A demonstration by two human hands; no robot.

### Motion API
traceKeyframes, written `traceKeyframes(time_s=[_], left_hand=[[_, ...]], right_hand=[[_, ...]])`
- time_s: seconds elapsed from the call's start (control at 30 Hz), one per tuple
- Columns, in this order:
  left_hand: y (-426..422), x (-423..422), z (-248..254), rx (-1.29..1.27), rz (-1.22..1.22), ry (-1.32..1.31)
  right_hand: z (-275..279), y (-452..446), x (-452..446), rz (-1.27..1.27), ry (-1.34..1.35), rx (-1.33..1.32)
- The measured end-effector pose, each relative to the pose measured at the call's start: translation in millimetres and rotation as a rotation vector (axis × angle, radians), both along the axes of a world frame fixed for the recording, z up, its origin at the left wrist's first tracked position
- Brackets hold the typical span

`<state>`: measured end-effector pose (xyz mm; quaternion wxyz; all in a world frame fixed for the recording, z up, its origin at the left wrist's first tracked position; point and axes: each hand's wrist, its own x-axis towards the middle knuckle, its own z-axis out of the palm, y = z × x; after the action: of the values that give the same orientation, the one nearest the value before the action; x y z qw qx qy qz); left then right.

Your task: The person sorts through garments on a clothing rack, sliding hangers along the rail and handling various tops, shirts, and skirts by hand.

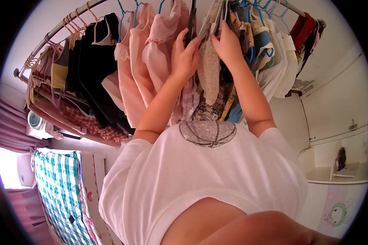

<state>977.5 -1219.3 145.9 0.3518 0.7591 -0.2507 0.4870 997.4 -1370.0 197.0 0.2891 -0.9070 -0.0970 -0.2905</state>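
My left hand (186, 56) is raised among the hanging clothes, its fingers apart, beside a pale pink ruffled garment (158, 38) and a dark strip or hanger edge (191, 20). My right hand (228, 45) reaches up too, with thumb and index finger spread at thin white straps. Between the hands hangs a cream garment with a small floral print (208, 73). Both hands touch or nearly touch the clothes around it; a firm grip on any piece is not visible. Lower down, a dark patterned garment (210, 108) shows behind the cream one.
A curved metal rail (53, 32) carries many clothes on hangers. Black garments (94, 73) hang left; white ones (280, 61) and a red one (302, 28) hang right. A green checked quilt (59, 175) lies lower left. White cabinets (335, 106) stand at right.
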Motion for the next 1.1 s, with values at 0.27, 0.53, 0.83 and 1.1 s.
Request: traceKeyframes(time_s=[0.27, 0.53, 0.83, 1.1], left_hand=[[9, 2, -1, -0.004, -0.034, 0.042], [0, -3, -1, 0.079, -0.026, 0.088], [-8, 0, -4, 0.090, -0.045, 0.071], [-15, -7, 0, 0.055, -0.070, 0.088]], right_hand=[[4, -14, 31, -0.050, 0.210, -0.152], [-7, -40, 48, 0.120, 0.108, 0.516], [-54, -15, -40, 0.190, -0.111, 0.639], [-119, -55, -101, -0.069, 0.172, 0.437]])
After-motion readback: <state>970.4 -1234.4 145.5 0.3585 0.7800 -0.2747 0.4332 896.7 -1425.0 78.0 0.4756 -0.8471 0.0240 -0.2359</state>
